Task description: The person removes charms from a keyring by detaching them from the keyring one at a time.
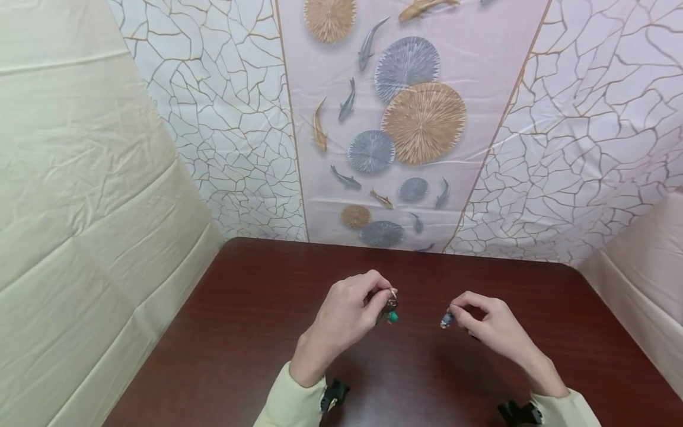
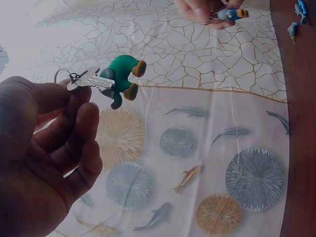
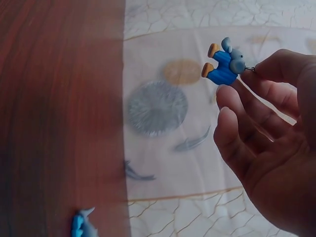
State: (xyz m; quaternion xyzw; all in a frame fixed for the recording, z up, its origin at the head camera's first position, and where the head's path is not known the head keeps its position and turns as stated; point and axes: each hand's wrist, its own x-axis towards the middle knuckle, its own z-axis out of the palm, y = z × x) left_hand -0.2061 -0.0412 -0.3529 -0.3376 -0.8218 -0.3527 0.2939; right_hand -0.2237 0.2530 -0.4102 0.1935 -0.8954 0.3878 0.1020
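Observation:
My left hand (image 1: 347,308) pinches a metal keyring between thumb and index finger, above the table. From the ring hang a silver key (image 2: 91,79) and a small figurine charm with a green body (image 2: 122,69) and brown feet. To the right, my right hand (image 1: 493,326) pinches the metal loop of a second figurine charm (image 3: 224,66), grey-headed with big ears, a blue body and orange-brown feet. Both charms are held apart from each other. In the head view the key is mostly hidden by the left fingers.
Below the hands is a dark red-brown table (image 1: 256,332). Small blue-grey figurines (image 2: 293,32) lie on it in the left wrist view, and one figurine (image 3: 84,224) shows at the right wrist view's bottom edge. Patterned cloth (image 1: 240,118) hangs behind the table, pale cloth (image 1: 80,196) at its left.

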